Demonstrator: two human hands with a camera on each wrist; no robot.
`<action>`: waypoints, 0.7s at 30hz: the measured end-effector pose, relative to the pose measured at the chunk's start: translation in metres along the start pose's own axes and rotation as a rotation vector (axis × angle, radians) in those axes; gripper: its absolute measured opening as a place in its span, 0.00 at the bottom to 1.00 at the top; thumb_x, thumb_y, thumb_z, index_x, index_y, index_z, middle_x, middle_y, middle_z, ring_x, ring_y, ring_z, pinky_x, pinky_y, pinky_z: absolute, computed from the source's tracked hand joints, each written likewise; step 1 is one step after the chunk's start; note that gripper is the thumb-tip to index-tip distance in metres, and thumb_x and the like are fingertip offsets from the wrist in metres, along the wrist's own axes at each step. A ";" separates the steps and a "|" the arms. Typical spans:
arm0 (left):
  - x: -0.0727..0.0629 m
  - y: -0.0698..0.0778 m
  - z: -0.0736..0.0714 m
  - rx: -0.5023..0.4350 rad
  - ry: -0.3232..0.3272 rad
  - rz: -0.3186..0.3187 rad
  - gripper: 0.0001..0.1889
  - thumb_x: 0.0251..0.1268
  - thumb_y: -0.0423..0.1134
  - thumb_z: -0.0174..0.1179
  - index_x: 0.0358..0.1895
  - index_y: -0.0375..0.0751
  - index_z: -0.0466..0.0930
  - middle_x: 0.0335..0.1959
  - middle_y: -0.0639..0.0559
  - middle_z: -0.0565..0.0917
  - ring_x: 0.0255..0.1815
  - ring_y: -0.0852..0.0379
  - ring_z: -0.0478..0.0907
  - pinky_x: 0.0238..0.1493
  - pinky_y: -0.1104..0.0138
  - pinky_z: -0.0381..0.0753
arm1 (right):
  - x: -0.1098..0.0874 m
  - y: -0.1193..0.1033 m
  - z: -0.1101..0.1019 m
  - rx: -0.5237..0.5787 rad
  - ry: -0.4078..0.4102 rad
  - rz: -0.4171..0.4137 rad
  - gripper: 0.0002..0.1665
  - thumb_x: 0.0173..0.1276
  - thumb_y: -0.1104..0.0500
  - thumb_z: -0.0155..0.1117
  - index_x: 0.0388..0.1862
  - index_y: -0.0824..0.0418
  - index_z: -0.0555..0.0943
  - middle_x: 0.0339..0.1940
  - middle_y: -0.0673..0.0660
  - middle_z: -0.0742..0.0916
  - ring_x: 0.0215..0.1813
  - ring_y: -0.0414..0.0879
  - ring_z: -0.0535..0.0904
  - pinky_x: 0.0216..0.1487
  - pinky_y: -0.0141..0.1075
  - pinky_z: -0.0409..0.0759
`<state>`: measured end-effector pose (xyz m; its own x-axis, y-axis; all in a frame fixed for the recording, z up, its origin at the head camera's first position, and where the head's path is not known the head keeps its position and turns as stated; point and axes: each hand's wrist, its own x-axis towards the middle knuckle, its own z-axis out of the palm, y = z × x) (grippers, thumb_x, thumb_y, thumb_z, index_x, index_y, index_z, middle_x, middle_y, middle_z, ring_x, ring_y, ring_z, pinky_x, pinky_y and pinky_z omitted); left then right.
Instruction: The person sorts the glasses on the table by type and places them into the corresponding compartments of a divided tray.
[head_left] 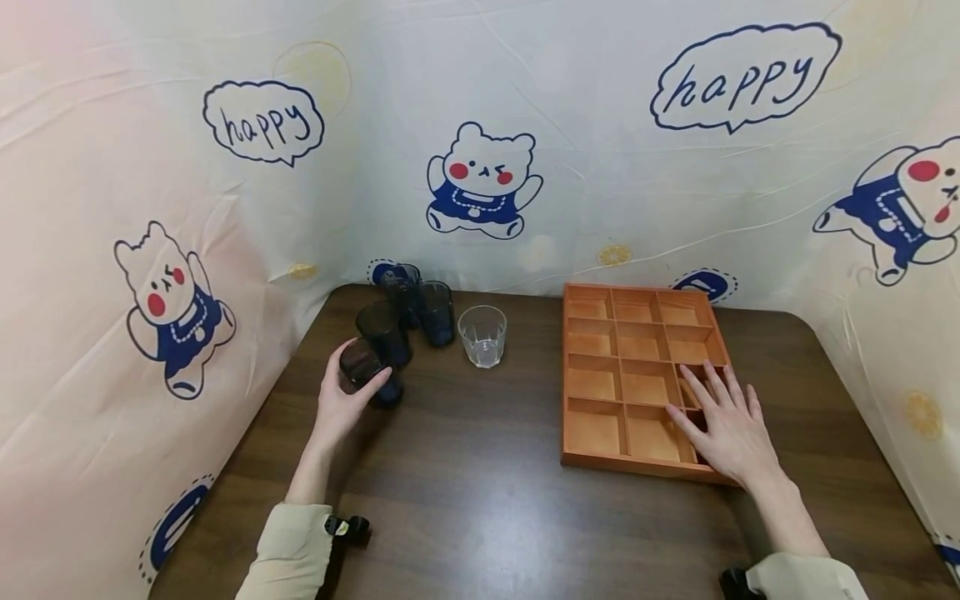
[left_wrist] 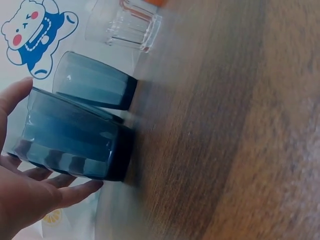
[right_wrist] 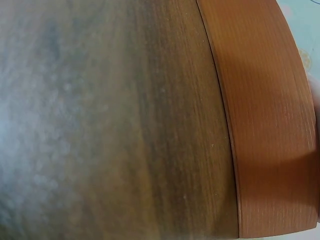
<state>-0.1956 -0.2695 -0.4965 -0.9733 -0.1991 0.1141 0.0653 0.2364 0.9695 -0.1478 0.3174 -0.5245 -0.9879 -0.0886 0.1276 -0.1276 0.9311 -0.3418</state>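
My left hand [head_left: 339,408] grips a dark blue drinking glass [head_left: 365,363] at the left of the table. In the left wrist view the thumb lies on one side of this blue glass [left_wrist: 75,135] and the fingers curl round the other, with its base close to the wood. Right behind it stands another dark blue glass [head_left: 384,333]. On the right, my other hand [head_left: 731,429] rests with spread fingers on a wooden compartment tray [head_left: 600,461], over its front right compartments. Only the tray's outer side [right_wrist: 270,120] and a sliver of hand show in the right wrist view.
Two more dark blue glasses, one at the back [head_left: 405,293] and one beside it [head_left: 437,313], stand near the table's far edge. A clear glass [head_left: 483,335] is to their right. A printed cloth [head_left: 585,192] hangs around the brown table [head_left: 480,500].
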 end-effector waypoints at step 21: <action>-0.007 0.008 0.010 0.359 -0.016 0.234 0.44 0.60 0.42 0.85 0.79 0.50 0.73 0.73 0.39 0.83 0.68 0.37 0.85 0.64 0.65 0.85 | 0.001 0.000 0.001 -0.017 -0.011 0.016 0.49 0.84 0.30 0.54 0.93 0.50 0.55 0.91 0.73 0.57 0.92 0.76 0.44 0.84 0.80 0.42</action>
<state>-0.1901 -0.2567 -0.4921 -0.9449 -0.0862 0.3157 0.2068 0.5903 0.7802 -0.1493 0.3164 -0.5255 -0.9907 -0.0777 0.1121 -0.1107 0.9381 -0.3281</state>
